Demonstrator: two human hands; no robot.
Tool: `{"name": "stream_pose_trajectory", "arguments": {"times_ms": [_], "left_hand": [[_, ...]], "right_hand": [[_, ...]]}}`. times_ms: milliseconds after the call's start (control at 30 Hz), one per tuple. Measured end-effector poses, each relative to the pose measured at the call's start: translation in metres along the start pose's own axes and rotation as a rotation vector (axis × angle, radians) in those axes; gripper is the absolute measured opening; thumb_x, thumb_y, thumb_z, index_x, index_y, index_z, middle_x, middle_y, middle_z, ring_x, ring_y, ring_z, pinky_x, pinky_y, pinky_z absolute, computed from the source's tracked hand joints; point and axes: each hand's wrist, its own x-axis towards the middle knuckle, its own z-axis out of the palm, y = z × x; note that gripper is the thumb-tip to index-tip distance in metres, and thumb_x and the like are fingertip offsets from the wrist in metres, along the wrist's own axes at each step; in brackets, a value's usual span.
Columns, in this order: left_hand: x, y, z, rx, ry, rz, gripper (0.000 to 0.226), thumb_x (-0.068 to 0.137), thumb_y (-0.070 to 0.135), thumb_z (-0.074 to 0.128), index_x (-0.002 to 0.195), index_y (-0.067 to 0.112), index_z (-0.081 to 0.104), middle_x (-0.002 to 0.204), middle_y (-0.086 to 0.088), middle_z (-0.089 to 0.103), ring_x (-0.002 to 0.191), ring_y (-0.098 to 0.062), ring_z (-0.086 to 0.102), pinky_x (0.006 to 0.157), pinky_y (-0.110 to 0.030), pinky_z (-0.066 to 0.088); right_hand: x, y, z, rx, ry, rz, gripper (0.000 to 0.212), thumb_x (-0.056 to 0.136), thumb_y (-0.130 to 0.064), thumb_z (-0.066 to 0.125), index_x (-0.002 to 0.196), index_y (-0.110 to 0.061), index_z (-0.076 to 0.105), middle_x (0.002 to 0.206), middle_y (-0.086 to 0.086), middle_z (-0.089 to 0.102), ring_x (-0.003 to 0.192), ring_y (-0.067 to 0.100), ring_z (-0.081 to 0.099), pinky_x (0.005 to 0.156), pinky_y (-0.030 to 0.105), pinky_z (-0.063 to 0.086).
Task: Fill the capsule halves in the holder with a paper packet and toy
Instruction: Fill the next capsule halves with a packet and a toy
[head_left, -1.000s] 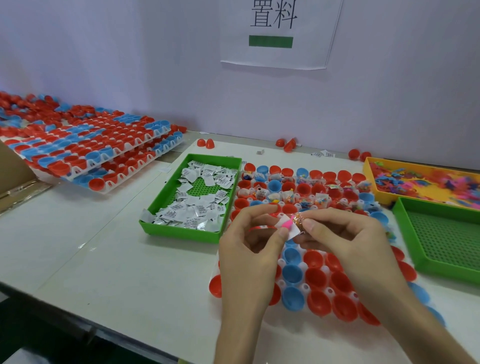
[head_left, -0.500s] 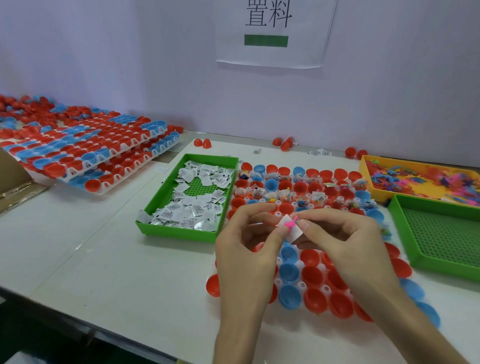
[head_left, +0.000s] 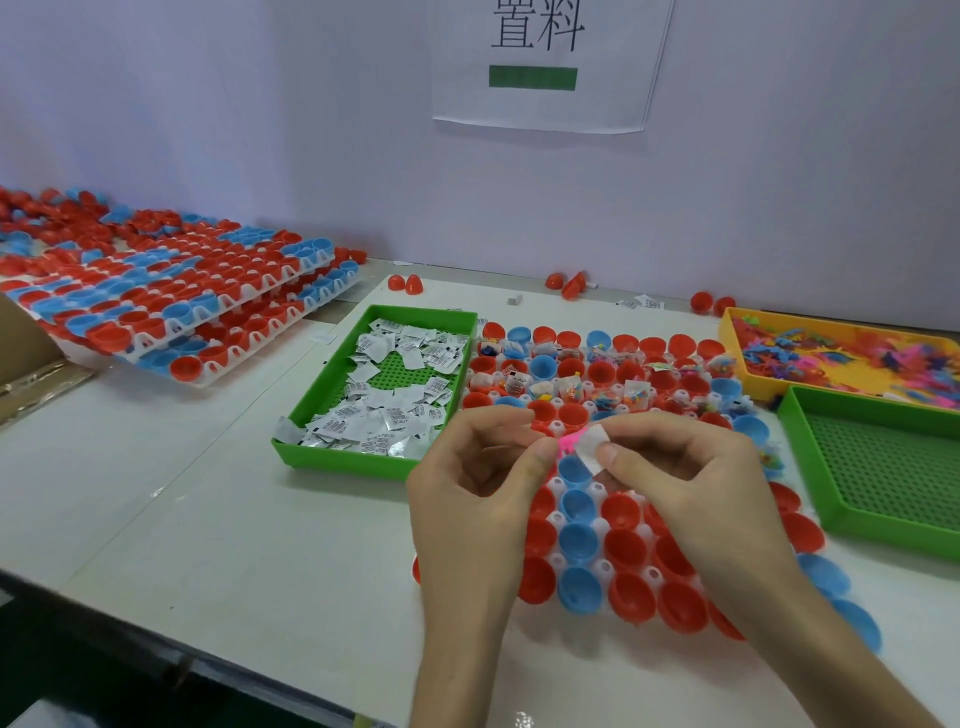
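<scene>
Paper packet (head_left: 589, 451): small white square, tilted, pinched at fingertips of right hand (head_left: 691, 478), above the holder's middle rows.
Toy (head_left: 568, 445): small, pink, touching the packet's left edge, pinched by left hand (head_left: 478, 483).
Capsule halves (head_left: 579, 543): red and blue cups, mouths up, in rows; near rows unfilled, far rows holding packets and toys.
Holder (head_left: 555, 518): white, flat on worktop (head_left: 260, 519).
</scene>
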Motion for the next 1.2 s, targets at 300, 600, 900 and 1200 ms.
{"name": "stream_pose_trajectory", "arguments": {"times_ms": [300,600,900,1200], "left_hand": [[-0.001,0.006,-0.005,0.299,-0.18,0.091,0.027,0.077,0.006,0.083,0.088,0.026,0.071,0.078,0.014,0.069,0.079,-0.009,0.07,0.068,-0.014,0.054],[0.001,0.012,-0.014,0.357,-0.304,0.046,0.032,0.073,0.006,0.086,0.088,0.03,0.072,0.084,0.011,0.07,0.071,-0.01,0.069,0.064,-0.016,0.053],[0.0,0.012,-0.017,0.415,-0.413,0.027,0.042,0.073,0.004,0.084,0.092,0.038,0.07,0.086,0.016,0.069,0.071,-0.009,0.068,0.065,-0.018,0.056],[0.001,0.009,-0.015,0.384,-0.315,0.095,0.031,0.074,0.002,0.084,0.09,0.026,0.074,0.073,0.014,0.07,0.073,-0.007,0.07,0.066,-0.012,0.052]], "right_hand": [[0.001,-0.004,-0.005,-0.119,-0.237,-0.122,0.027,0.086,-0.005,0.073,0.096,-0.029,0.079,0.088,-0.013,0.077,0.085,0.007,0.073,0.073,0.017,0.057],[0.004,-0.003,-0.015,-0.327,-0.243,-0.27,0.028,0.086,-0.005,0.074,0.097,-0.03,0.08,0.09,-0.017,0.075,0.089,0.009,0.071,0.075,0.027,0.058],[0.005,-0.003,-0.022,-0.439,-0.329,-0.384,0.035,0.085,0.005,0.073,0.097,-0.026,0.081,0.087,-0.018,0.073,0.085,0.007,0.069,0.069,0.016,0.052],[0.002,-0.006,-0.018,-0.378,-0.334,-0.399,0.031,0.08,-0.004,0.081,0.093,-0.032,0.079,0.084,-0.021,0.074,0.079,0.001,0.071,0.068,0.01,0.051]]}}
